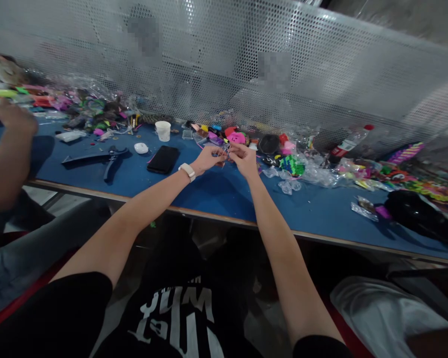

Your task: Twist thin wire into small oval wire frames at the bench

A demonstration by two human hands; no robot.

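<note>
Head view has the left hand [208,158] and right hand [245,158] pinching between them a small thin item [227,151], too blurred to identify, a pink toy [238,137] just beyond the grip and a white cup [163,131] left of it

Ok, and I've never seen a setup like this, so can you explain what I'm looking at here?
There's no machine here: these are a person's bare hands, the left hand and the right hand, seen by a camera worn on that person's head, looking forward and down. The left wrist wears a white band.

On the blue table lie a dark plier-like tool, a flat black object, a white cup, and many colourful pieces mixed with clear plastic. Another person's hand is at far left.

Both hands' fingers meet around something too small to make out.
</note>
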